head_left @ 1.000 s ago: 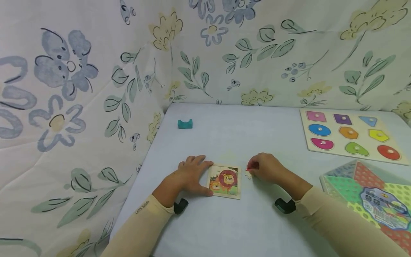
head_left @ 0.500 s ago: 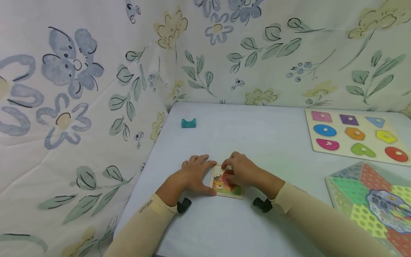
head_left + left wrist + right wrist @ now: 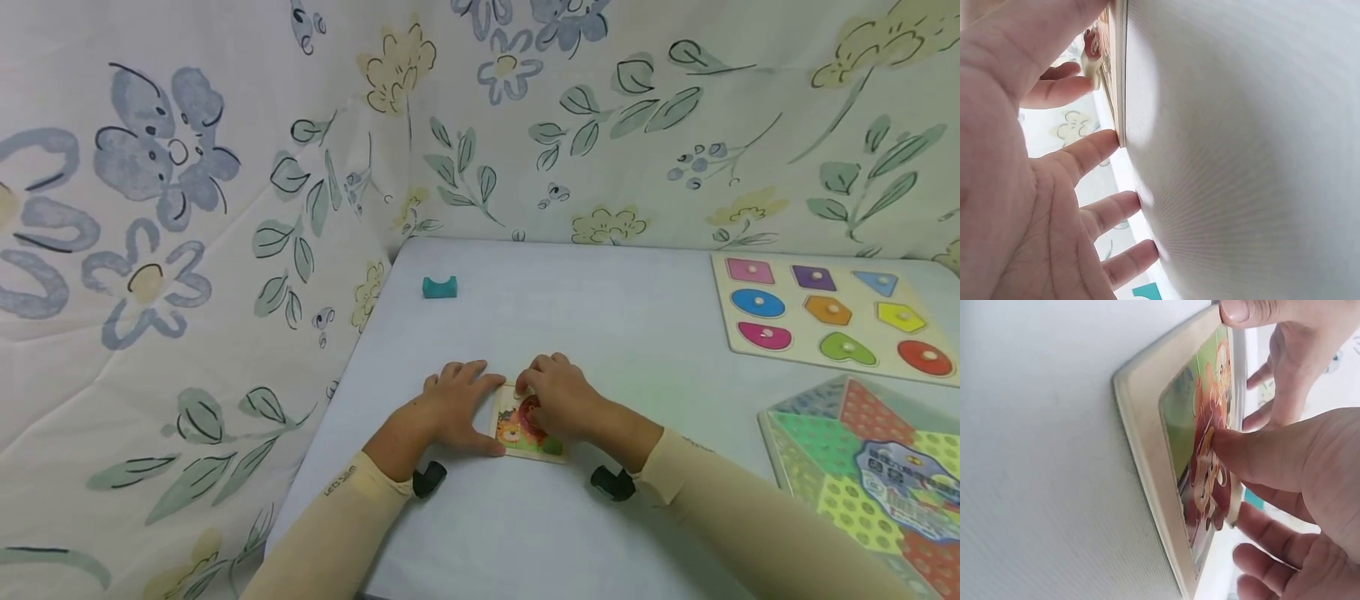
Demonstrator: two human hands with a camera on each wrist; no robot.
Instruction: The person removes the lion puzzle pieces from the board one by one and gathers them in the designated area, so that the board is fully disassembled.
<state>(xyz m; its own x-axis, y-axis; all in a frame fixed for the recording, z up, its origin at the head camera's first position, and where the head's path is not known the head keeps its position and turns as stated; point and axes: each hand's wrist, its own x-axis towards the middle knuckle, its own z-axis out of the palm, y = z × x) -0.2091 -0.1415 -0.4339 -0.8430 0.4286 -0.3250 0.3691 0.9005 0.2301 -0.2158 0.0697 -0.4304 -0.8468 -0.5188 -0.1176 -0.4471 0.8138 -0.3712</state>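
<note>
A small square wooden jigsaw puzzle (image 3: 534,457) with a lion picture lies flat on the white table. My left hand (image 3: 450,410) is spread at its left side, thumb and index fingertip against the board's edge. Over the picture, my right hand (image 3: 562,398) pinches a red puzzle piece (image 3: 1225,499) between thumb and fingers. In the right wrist view the piece overlaps the lion's mane, its pale wooden edge (image 3: 1235,509) showing above the board. The right hand hides the upper right of the puzzle in the head view.
A teal arch-shaped block (image 3: 439,288) lies at the back left. Toward the back right is a wooden shape board (image 3: 806,321) with knobbed coloured pieces. A clear-covered, colourful hexagonal game board (image 3: 817,471) lies at the right. Floral cloth (image 3: 637,158) hangs behind.
My right hand has moved left from beside the puzzle, bringing the red piece over the picture. Since half a second ago it has barely shifted. My left hand keeps its place at the board's edge.
</note>
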